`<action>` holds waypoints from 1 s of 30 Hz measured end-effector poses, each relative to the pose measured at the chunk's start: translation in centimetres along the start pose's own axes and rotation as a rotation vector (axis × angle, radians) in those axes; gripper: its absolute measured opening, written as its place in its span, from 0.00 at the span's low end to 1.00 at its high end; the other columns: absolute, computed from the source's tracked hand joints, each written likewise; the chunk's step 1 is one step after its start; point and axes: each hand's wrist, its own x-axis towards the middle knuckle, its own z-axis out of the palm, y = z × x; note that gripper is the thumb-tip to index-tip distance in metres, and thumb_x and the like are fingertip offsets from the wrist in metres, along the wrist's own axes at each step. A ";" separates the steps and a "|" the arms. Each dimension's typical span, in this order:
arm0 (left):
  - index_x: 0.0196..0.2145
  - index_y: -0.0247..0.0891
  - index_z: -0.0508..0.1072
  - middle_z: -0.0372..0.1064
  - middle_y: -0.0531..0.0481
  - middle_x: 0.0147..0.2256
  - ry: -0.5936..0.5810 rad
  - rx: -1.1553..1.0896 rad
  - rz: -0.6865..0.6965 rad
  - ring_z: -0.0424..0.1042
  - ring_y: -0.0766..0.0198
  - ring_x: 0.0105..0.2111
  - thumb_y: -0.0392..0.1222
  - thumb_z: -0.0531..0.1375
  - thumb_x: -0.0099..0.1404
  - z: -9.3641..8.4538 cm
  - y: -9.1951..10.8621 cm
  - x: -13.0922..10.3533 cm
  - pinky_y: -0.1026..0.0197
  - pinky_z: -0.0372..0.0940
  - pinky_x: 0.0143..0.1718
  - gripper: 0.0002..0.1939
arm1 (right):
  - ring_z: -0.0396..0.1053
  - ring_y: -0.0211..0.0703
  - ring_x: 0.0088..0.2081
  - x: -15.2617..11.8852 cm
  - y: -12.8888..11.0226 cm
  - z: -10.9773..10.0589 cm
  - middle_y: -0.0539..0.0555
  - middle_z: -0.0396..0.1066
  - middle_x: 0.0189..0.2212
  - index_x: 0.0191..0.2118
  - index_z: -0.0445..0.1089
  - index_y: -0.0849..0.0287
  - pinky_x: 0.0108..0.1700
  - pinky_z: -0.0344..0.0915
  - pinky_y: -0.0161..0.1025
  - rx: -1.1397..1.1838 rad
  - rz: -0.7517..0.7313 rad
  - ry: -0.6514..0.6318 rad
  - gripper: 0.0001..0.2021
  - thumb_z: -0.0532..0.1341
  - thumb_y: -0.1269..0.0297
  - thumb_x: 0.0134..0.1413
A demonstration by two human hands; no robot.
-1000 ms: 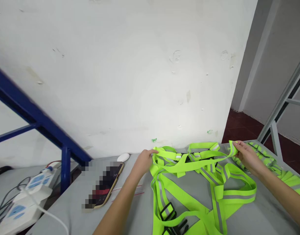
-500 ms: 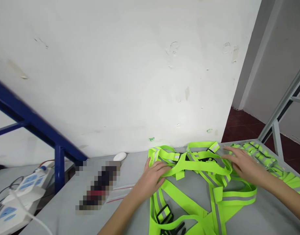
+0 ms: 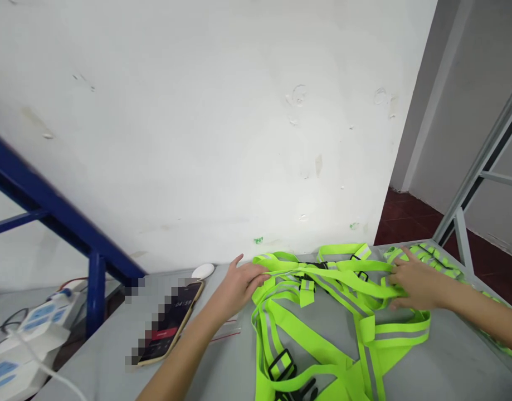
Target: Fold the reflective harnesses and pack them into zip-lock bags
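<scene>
Neon green straps with silver reflective stripes and black buckles (image 3: pixel 366 328) lie loosely spread on the grey table. My left hand (image 3: pixel 244 283) pinches one end of a green strap at the upper left of the spread. That strap runs across to my right hand (image 3: pixel 414 281), whose fingers are closed on it at the upper right. A black buckle (image 3: pixel 282 365) rests on the straps near the bottom of the view.
A partly pixelated phone (image 3: pixel 172 320) and a white oval object (image 3: pixel 203 271) lie on the table (image 3: pixel 109 345) at left. Clear plastic with red lines (image 3: pixel 226 334) is beside my left forearm. White power strips (image 3: pixel 34 334), a blue frame (image 3: pixel 96 289), and more bundled green straps (image 3: pixel 437 258) at right.
My left hand has moved left and slightly up, drawing the strap tauter between my hands. My right hand has closed its fingers on the strap. The view has shifted slightly.
</scene>
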 end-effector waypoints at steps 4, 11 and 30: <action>0.25 0.43 0.73 0.69 0.59 0.21 -0.020 0.064 -0.028 0.68 0.66 0.24 0.59 0.57 0.63 -1.9 -2.6 -0.9 0.46 0.46 0.63 0.18 | 0.70 0.58 0.36 -0.5 3.7 -0.8 0.55 0.72 0.22 0.19 0.71 0.55 0.60 0.37 0.71 -0.091 0.018 0.080 0.25 0.58 0.40 0.54; 0.18 0.41 0.69 0.68 0.53 0.23 0.173 0.238 -0.008 0.70 0.57 0.34 0.66 0.63 0.53 -4.4 -6.0 -1.5 0.42 0.43 0.61 0.25 | 0.71 0.56 0.42 -2.0 7.8 -3.3 0.53 0.77 0.34 0.37 0.73 0.51 0.51 0.61 0.55 -0.007 0.101 0.394 0.20 0.52 0.43 0.61; 0.28 0.38 0.68 0.73 0.50 0.31 0.700 -1.369 -0.285 0.73 0.64 0.31 0.35 0.64 0.52 -11.8 4.7 8.9 0.64 0.70 0.34 0.07 | 0.70 0.55 0.40 -2.1 9.2 -11.4 0.58 0.69 0.37 0.30 0.69 0.55 0.40 0.69 0.50 0.584 0.472 0.755 0.24 0.61 0.36 0.46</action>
